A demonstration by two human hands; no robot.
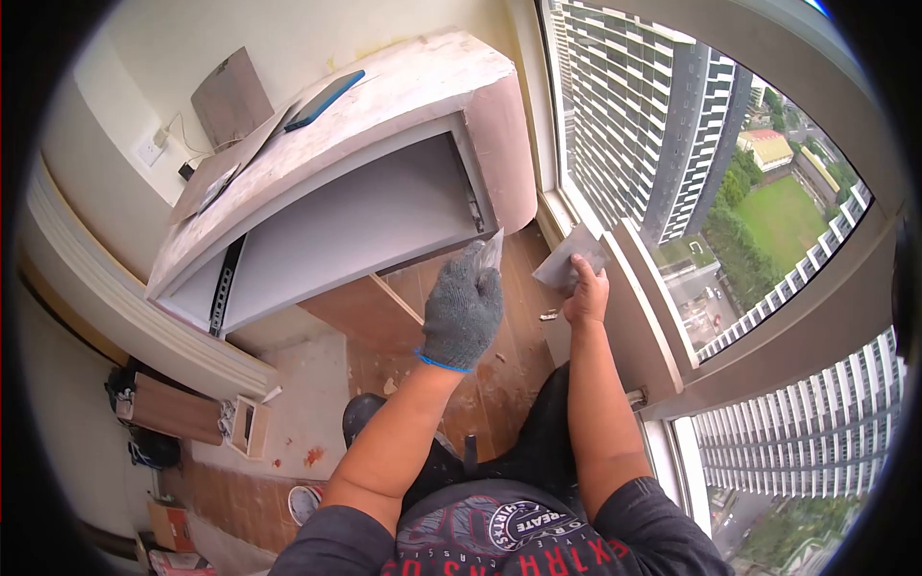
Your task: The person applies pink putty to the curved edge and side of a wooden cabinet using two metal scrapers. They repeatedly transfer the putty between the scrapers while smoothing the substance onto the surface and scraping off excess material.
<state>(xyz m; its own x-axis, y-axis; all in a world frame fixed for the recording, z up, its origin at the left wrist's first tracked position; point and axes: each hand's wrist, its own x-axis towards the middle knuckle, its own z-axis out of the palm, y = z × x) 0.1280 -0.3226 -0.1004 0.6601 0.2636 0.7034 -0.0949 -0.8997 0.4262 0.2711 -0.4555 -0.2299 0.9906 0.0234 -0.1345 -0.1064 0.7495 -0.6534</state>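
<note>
My left hand (464, 312), in a grey knit glove with a blue cuff, is closed around a pale, flat scraper (493, 248) whose pointed corner sticks up past the fingers. It overlaps the lower front corner of the desk unit in this view. My bare right hand (585, 296) pinches a thin grey square sheet (562, 265), thumb on top, close to the window sill. Ahead stands the desk unit (499, 144), its top blotched with white and its drawer opening (355, 206) bare, with a black drawer runner (226, 285) on the left side.
A blue-edged phone (327, 99) and loose thin panels (230, 96) lie on or lean by the unit's top. The tall window (663, 144) runs along my right. On the floor at left are a small wooden box (250, 429), a bucket (305, 501) and cartons (171, 526).
</note>
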